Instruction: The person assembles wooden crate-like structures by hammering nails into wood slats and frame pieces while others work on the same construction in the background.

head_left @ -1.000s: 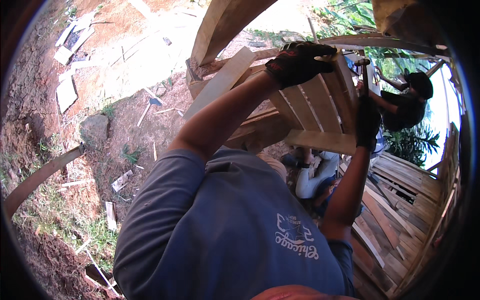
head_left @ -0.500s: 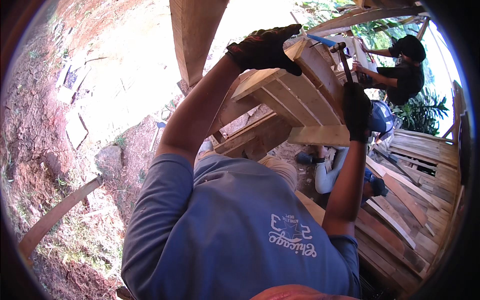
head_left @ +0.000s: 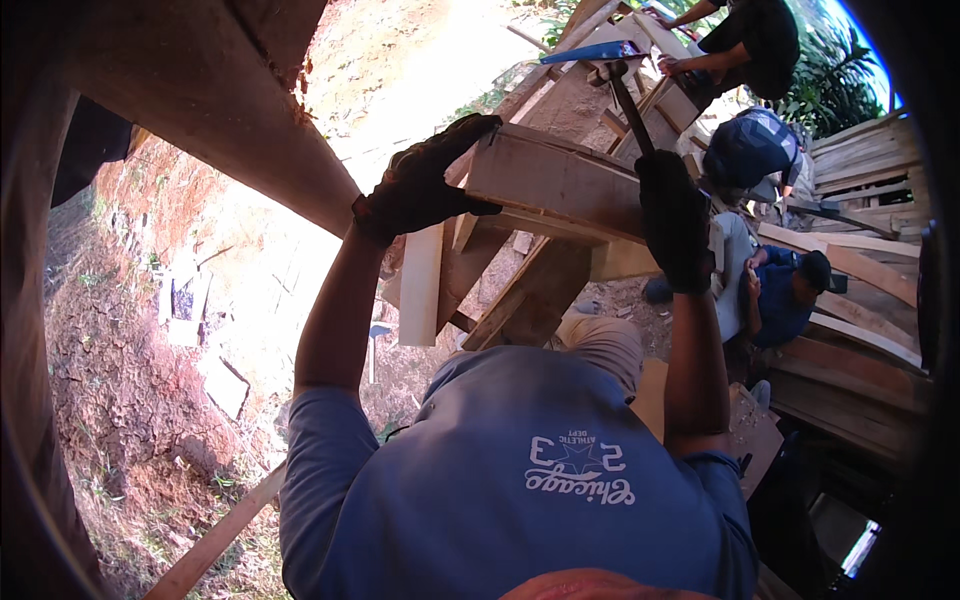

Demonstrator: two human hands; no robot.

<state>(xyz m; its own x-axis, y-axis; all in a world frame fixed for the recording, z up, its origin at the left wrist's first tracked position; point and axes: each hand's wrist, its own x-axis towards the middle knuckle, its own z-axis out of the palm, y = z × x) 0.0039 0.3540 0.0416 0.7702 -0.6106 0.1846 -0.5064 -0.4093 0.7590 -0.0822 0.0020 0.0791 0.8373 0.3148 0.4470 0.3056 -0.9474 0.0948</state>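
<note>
My left hand (head_left: 425,178), in a black work glove, grips the left end of a wooden box-like frame (head_left: 555,185), fingers above and thumb below. Boards joined at angles make up this frame, which is raised in front of my chest. In my black-gloved right hand (head_left: 677,220) is a hammer (head_left: 630,110), its handle slanting up and its head away from me. That hand is beside the frame's right end; whether it also presses on the wood is hidden.
A thick wooden beam (head_left: 220,110) slants across the upper left. Beyond the frame lies a blue blade-like tool (head_left: 595,52). One person (head_left: 745,45) works at far right, another bends over (head_left: 755,150), and a third in a cap sits (head_left: 785,300). Planks (head_left: 850,345) are piled at right.
The wooden frame has turned and come lower, its long board now lying crosswise. My left hand has moved down onto its end. The view has shifted, bringing the beam across the upper left.
</note>
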